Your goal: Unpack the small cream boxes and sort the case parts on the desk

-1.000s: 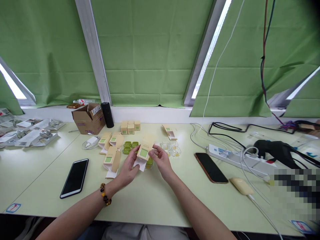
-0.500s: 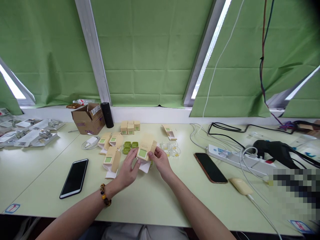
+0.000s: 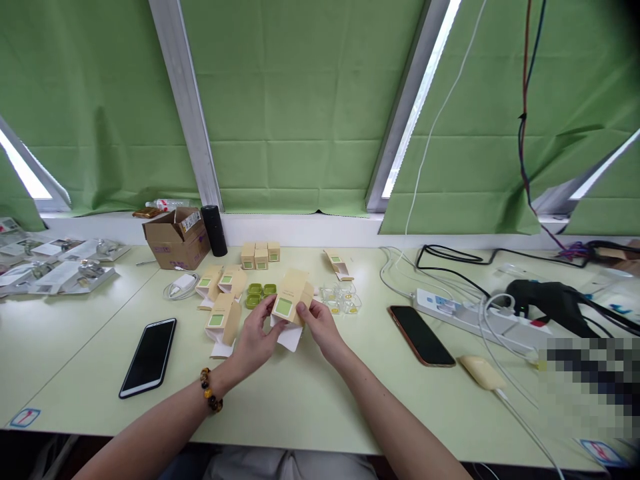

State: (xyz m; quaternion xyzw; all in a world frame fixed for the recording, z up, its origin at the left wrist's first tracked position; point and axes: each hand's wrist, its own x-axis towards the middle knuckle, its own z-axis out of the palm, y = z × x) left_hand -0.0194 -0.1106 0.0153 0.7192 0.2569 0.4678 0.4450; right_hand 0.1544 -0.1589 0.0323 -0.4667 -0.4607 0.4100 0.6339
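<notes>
Between my two hands is a small beige cardboard box with a green square on its front and a white flap hanging open toward me. My left hand grips its left side, fingers closed on it. With thumb in front and fingers behind, my right hand pinches the box's lower right side. Several similar boxes with open flaps lie left of my hands. Small green square containers sit just behind my left hand. Clear containers with yellow spots stand right of the held box.
Closed small boxes stand at the back, and another open box lies to their right. Phones lie at left and right. A cardboard carton, black cylinder, white cable and power strip are around.
The box in my hands has tipped slightly, showing more of its long face and its white flap. My hands have shifted only a little.
</notes>
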